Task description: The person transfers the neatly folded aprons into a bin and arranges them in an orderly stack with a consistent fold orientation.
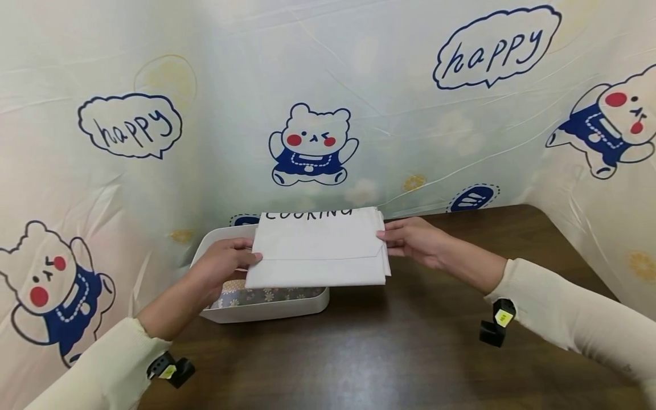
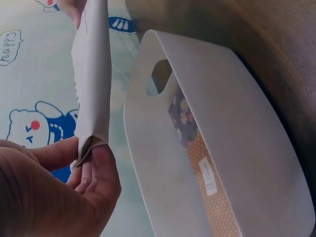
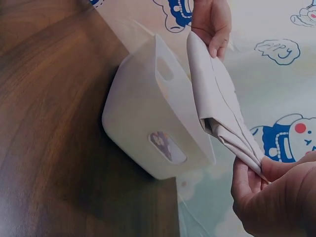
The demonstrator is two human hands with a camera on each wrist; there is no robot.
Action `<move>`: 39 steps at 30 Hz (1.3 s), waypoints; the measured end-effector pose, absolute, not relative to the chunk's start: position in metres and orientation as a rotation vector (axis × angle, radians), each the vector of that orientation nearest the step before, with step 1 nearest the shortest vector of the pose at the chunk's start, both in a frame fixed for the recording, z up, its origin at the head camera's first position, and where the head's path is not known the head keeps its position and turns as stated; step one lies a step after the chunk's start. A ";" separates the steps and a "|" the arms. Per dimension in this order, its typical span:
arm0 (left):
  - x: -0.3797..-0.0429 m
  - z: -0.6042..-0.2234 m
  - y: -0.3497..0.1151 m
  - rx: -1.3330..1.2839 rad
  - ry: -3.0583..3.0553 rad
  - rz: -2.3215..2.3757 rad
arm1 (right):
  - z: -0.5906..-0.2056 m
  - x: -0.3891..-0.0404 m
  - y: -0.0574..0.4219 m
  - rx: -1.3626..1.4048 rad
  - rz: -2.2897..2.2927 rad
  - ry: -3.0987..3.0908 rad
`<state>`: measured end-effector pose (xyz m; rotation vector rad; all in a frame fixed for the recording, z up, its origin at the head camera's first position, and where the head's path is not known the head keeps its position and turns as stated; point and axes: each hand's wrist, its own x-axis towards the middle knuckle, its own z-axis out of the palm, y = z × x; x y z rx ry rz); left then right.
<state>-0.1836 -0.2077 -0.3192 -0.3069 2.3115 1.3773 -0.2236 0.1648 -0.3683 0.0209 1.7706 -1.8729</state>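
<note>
A folded white cloth [image 1: 318, 245] with black "COOKING" lettering along its far edge hangs level above a white bin. My left hand [image 1: 225, 265] pinches its left end, thumb on top and fingers beneath, as the left wrist view shows. At the opposite end my right hand [image 1: 417, 242] pinches the folded layers between thumb and fingers. Partly under the cloth stands the white bin [image 1: 271, 312], with oval handle holes in its ends. Inside it lies flowered grey fabric [image 2: 182, 116] beside orange dotted fabric [image 2: 212, 197] bearing a white label.
The bin stands on a dark brown wooden table [image 1: 389, 347], toward its left back. A pale curtain [image 1: 400, 142] printed with bears and "happy" bubbles hangs behind and at both sides.
</note>
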 end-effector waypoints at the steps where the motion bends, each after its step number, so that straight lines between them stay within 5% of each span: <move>1: -0.183 -0.319 -0.209 -0.310 2.311 1.383 | -0.368 -0.224 0.163 0.021 -1.871 1.768; 39: -0.188 -0.333 -0.279 -0.478 2.364 1.292 | -0.371 -0.232 0.078 0.128 -1.924 1.659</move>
